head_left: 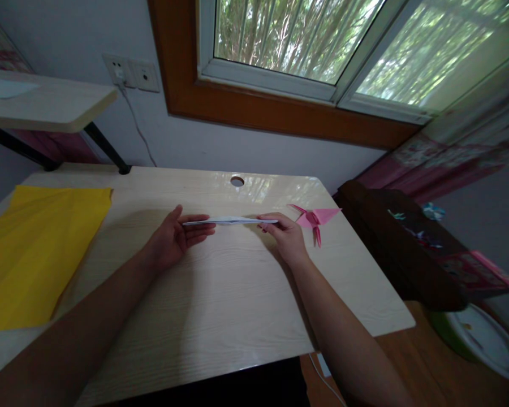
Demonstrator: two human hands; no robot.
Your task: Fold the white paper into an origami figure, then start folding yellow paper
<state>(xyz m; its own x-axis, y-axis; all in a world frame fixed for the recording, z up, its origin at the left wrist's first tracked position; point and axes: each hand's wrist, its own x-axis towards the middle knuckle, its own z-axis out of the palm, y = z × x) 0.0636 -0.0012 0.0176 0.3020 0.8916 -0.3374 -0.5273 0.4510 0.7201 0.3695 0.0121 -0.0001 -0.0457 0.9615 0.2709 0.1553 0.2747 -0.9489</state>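
A thin piece of folded white paper [231, 221] is held level above the desk, seen almost edge-on, with its layers parted slightly in the middle. My left hand [169, 236] has the left end of the paper among its extended fingers, its thumb raised off the sheet. At the other end, my right hand [286, 234] pinches the paper between thumb and fingers. Just right of that hand, a pink origami figure [316, 219] with pointed ends lies on the desk. The face of the paper is hidden by the viewing angle.
A yellow sheet [42, 249] covers the left part of the pale wooden desk [237, 305]. A raised shelf [46, 107] stands at the back left. The desk has a round cable hole [237, 181] near the wall. Dark furniture [390, 237] stands right of the desk.
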